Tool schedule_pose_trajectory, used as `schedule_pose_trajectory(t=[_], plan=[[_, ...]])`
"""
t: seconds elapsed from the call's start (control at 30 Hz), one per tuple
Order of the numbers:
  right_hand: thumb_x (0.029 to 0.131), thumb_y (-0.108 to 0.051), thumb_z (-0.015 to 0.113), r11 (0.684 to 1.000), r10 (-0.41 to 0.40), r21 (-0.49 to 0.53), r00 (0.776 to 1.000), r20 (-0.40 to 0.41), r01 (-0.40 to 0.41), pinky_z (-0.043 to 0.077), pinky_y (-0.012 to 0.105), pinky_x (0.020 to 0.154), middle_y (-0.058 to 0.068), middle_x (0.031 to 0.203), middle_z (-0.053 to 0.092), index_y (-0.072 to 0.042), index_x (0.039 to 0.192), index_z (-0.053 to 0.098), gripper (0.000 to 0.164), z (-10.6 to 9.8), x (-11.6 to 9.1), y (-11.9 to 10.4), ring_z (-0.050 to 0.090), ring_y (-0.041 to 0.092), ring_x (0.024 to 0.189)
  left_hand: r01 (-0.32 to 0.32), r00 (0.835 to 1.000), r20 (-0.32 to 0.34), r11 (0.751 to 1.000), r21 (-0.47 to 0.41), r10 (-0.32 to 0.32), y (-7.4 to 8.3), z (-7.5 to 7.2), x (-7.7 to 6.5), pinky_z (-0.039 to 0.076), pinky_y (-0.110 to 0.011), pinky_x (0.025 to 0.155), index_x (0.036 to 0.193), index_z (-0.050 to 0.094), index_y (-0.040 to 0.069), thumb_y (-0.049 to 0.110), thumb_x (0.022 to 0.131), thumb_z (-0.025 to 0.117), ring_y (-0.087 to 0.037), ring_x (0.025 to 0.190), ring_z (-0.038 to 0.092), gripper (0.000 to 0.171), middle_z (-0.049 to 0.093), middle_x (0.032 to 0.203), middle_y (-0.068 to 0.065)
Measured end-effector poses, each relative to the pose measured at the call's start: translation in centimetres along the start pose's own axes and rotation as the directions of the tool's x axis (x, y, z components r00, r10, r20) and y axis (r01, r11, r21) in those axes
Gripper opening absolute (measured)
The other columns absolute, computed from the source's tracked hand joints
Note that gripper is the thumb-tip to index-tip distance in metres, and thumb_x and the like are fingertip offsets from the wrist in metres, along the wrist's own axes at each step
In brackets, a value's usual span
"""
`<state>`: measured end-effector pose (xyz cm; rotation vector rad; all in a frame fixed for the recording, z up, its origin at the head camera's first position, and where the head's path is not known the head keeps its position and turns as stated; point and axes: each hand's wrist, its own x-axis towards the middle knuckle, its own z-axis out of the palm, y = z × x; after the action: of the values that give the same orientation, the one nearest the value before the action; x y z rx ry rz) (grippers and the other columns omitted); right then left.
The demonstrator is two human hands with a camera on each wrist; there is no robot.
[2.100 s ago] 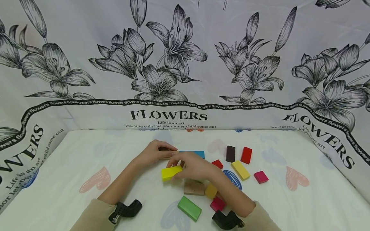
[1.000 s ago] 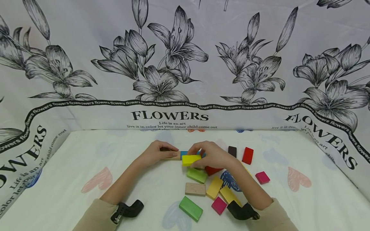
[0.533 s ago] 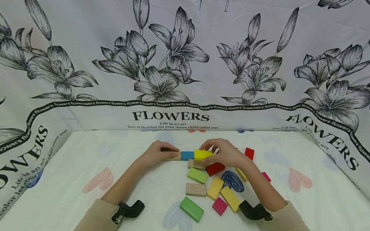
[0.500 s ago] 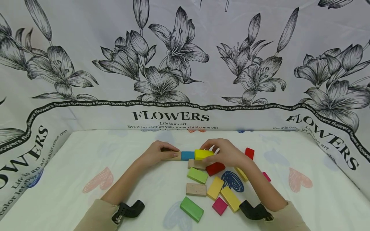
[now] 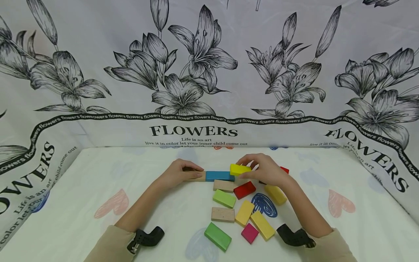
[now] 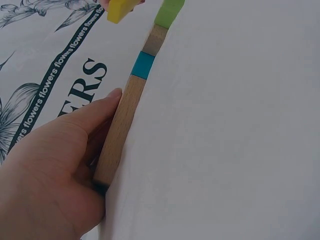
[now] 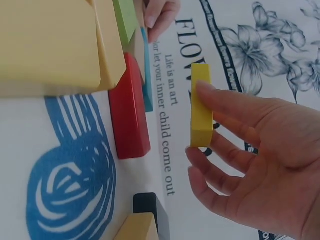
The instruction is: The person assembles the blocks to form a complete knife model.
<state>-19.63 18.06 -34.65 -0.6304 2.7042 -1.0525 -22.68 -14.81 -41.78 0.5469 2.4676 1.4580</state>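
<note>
My left hand (image 5: 178,171) holds a plain wooden block (image 6: 120,130) lying on the cloth, with its fingers along the far side. Most of that block is behind the hand in the head view. End to end with it, to the right, lies a blue block (image 5: 218,176). My right hand (image 5: 264,169) pinches a bright yellow block (image 5: 240,169) between thumb and fingers. In the head view this yellow block overlaps the blue block's right end. The right wrist view shows the yellow block (image 7: 201,107) raised above the cloth, the thumb on its near face.
Below the blue block lie another wooden block (image 5: 223,186), a red block (image 5: 244,190) and a light green block (image 5: 224,198). Nearer are a green block (image 5: 218,236), a pink block (image 5: 250,233) and several duller yellow blocks (image 5: 263,225). A flowered curtain (image 5: 196,133) stands behind.
My right hand has carried the bright yellow block rightward along the row, from near the left hand to the blue block's right end, uncovering the blue block. The left hand has stayed put.
</note>
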Motion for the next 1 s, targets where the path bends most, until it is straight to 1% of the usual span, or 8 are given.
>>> schedule_pose_trajectory(t=[0.17, 0.4, 0.63, 0.77, 1.0], plan=[[0.09, -0.018, 0.084, 0.999, 0.033, 0.007, 0.999, -0.013, -0.033, 0.057, 0.042, 0.086, 0.016, 0.121, 0.071, -0.008, 0.124, 0.075, 0.037, 0.0, 0.2, 0.8, 0.063, 0.032, 0.106, -0.004, 1.0, -0.003, 1.0, 0.011, 0.004, 0.0, 0.0, 0.0, 0.047, -0.038, 0.098, 0.115, 0.082, 0.009, 0.021, 0.095, 0.079, -0.018, 0.11, 0.062, 0.023, 0.077, 0.117, -0.006], [0.09, -0.015, 0.083, 0.999, 0.037, -0.018, 0.999, -0.033, -0.038, 0.056, 0.042, 0.086, 0.016, 0.12, 0.072, -0.007, 0.123, 0.075, 0.035, -0.1, 0.4, 1.5, 0.063, 0.033, 0.104, -0.018, 1.0, -0.009, 1.0, 0.018, 0.018, 0.2, -0.1, -0.1, 0.046, -0.04, 0.1, 0.115, 0.082, 0.006, 0.02, 0.096, 0.079, -0.02, 0.112, 0.062, 0.025, 0.076, 0.118, -0.009], [0.09, -0.015, 0.083, 0.997, 0.07, -0.028, 0.997, -0.025, -0.071, 0.054, 0.047, 0.091, 0.016, 0.119, 0.072, -0.007, 0.122, 0.076, 0.034, 0.0, 0.7, 2.0, 0.061, 0.031, 0.104, -0.022, 1.0, -0.006, 1.0, 0.015, 0.022, 0.2, -0.1, -0.1, 0.047, -0.04, 0.098, 0.116, 0.081, 0.006, 0.02, 0.096, 0.078, -0.02, 0.111, 0.062, 0.025, 0.076, 0.119, -0.009], [0.09, -0.014, 0.083, 0.995, 0.091, -0.041, 0.996, -0.027, -0.092, 0.053, 0.044, 0.09, 0.016, 0.12, 0.071, -0.007, 0.123, 0.076, 0.034, 0.2, 0.8, 2.3, 0.06, 0.031, 0.103, -0.023, 1.0, -0.003, 1.0, 0.013, 0.023, 0.2, -0.1, -0.1, 0.046, -0.039, 0.098, 0.116, 0.081, 0.006, 0.02, 0.097, 0.078, -0.02, 0.111, 0.061, 0.025, 0.076, 0.119, -0.009], [0.089, -0.013, 0.084, 0.993, 0.115, -0.032, 0.993, -0.015, -0.115, 0.051, 0.035, 0.083, 0.015, 0.12, 0.071, -0.008, 0.123, 0.076, 0.035, 0.4, 0.8, 2.7, 0.058, 0.027, 0.099, -0.025, 1.0, -0.003, 1.0, 0.016, 0.025, 0.2, 0.0, 0.0, 0.046, -0.04, 0.099, 0.116, 0.081, 0.006, 0.02, 0.096, 0.078, -0.02, 0.112, 0.061, 0.025, 0.076, 0.119, -0.009]])
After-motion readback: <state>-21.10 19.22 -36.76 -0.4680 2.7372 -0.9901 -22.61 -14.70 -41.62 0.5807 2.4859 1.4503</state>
